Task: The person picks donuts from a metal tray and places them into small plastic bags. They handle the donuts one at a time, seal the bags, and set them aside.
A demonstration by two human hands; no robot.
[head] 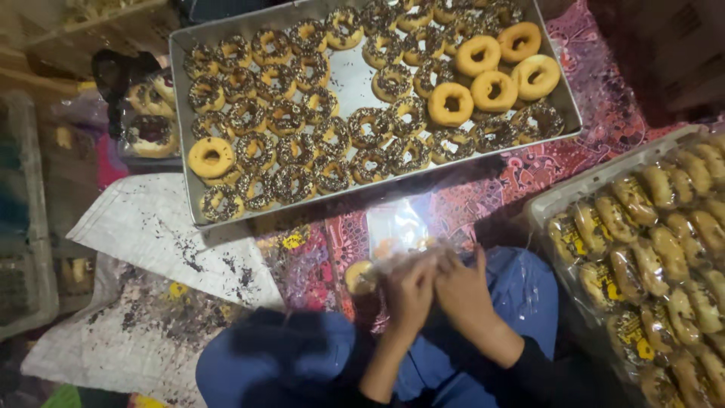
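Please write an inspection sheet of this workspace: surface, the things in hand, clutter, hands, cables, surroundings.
Surface: patterned red cloth on the floor, partly covered by white paper with dark sprinkle crumbs.
Things in hand: clear plastic bag, held at its lower end; a plain doughnut lies just left of the hands.
Clutter: metal tray of sprinkled and plain doughnuts; container of bagged doughnuts at right; more doughnuts in plastic at left.
Hands: left hand and right hand close together on the bag; grip blurred.
Cables: nothing seen.
Surroundings: person's blue-clad knees; a crate edge at far left; dim light.
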